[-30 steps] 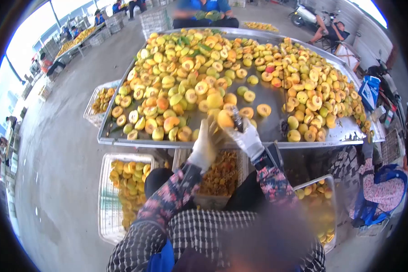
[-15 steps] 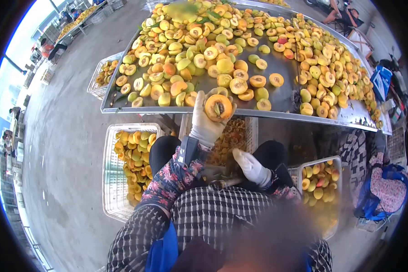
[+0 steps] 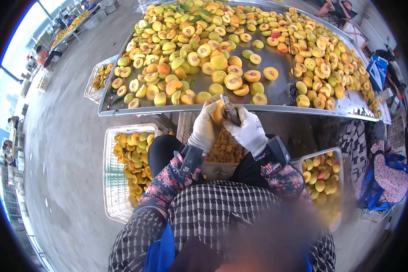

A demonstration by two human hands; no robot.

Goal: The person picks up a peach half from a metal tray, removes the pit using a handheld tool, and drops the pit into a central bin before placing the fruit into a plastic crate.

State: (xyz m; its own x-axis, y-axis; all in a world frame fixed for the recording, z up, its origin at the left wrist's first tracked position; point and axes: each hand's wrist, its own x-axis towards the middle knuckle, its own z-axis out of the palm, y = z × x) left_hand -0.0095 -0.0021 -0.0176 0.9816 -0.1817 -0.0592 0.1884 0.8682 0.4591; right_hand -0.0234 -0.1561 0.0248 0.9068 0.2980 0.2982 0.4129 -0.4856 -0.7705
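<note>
Just beyond the near edge of the metal table [image 3: 276, 93], my gloved left hand [image 3: 205, 126] is closed round a halved yellow-orange fruit [image 3: 218, 112]. Close against it, my gloved right hand [image 3: 249, 131] grips a metal tool [image 3: 228, 106] whose tip points up beside the fruit. The fingers partly hide both the fruit and the tool. Many halved fruits [image 3: 181, 59] are spread over the table in front of me. Below my hands, a crate [image 3: 220, 170] holds small fruit scraps [image 3: 224, 147].
A white crate of fruit halves [image 3: 115, 181] stands at my left, another crate of fruit [image 3: 333, 152] at my right. Blue bag material [image 3: 376, 181] and patterned cloth lie at the far right. Other people [image 3: 45, 56] sit at the far left, beside a further table [image 3: 70, 29].
My right hand has risen from near my lap to the fruit and now shows a metal tool. My left hand has turned the fruit sideways, so its cut face no longer faces me.
</note>
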